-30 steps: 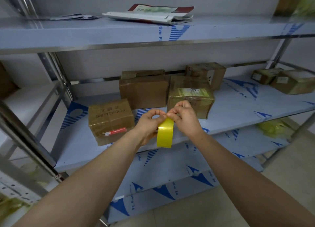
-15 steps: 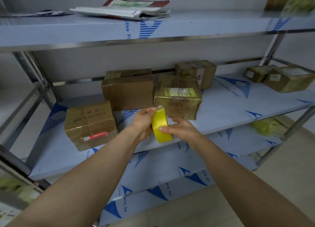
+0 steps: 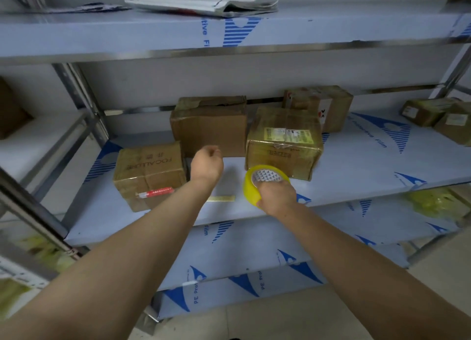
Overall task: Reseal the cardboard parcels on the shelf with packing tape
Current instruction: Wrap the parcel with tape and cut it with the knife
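Note:
My right hand [image 3: 276, 195] grips a yellow roll of packing tape [image 3: 251, 190] from above, low over the middle shelf [image 3: 356, 166], just in front of a tape-wrapped parcel with a green label [image 3: 283, 148]. My left hand [image 3: 207, 162] hovers with loosely curled fingers and holds nothing, between the FOCALLURE parcel [image 3: 150, 171] and a large brown parcel [image 3: 209, 125] with a rumpled top. A short yellow strip of tape [image 3: 222, 199] lies on the shelf below my left wrist.
Another parcel [image 3: 318, 103] stands at the back, and two small ones [image 3: 433, 112] sit at the far right. Magazines [image 3: 209, 0] lie on the upper shelf. A steel upright [image 3: 84, 102] rises at the left. Lower shelves lie underneath.
My hands have come apart. The right hand took the roll down and right towards the shelf, and the left hand let go of it and moved forward towards the parcels.

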`<state>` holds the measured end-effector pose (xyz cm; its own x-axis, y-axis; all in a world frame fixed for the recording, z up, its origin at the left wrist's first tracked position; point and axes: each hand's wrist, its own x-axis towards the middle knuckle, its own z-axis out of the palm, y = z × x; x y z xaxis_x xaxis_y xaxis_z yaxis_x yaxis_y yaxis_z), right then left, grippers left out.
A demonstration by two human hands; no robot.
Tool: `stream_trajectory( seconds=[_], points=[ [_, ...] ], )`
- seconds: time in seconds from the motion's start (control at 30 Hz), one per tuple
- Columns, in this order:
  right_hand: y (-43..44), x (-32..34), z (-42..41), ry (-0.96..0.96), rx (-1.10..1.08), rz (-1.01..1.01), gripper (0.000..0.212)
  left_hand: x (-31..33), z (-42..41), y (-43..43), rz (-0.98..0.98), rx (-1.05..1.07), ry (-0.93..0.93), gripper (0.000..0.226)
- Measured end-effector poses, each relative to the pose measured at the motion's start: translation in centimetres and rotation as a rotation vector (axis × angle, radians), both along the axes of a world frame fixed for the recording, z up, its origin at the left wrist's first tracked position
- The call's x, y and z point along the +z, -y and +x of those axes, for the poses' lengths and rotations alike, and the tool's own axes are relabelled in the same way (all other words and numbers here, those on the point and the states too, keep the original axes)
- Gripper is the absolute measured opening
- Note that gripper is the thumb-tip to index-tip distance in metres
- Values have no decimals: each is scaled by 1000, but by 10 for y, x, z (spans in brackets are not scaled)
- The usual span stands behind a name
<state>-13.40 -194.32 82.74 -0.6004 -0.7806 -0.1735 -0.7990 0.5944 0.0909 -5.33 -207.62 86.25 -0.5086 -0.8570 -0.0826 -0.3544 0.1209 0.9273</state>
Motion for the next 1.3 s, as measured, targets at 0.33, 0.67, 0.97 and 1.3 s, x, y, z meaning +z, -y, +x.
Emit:
stream_trajectory(
  seconds=[0.33, 0.67, 0.97, 1.3],
  points=[
    [44, 4, 16, -66, 3, -123, 55, 0, 73, 51, -285, 425, -13, 36],
    [151, 20, 78, 999, -292, -638, 62, -24, 134, 106, 200, 509, 0, 54],
    [165, 22, 116, 1062, -336, -927, 47, -6, 164, 121, 318, 416, -279, 14],
    [124, 20, 133, 1282, -324, -1198, 71, 23, 186, 121, 439, 77, -417, 47]
  ],
)
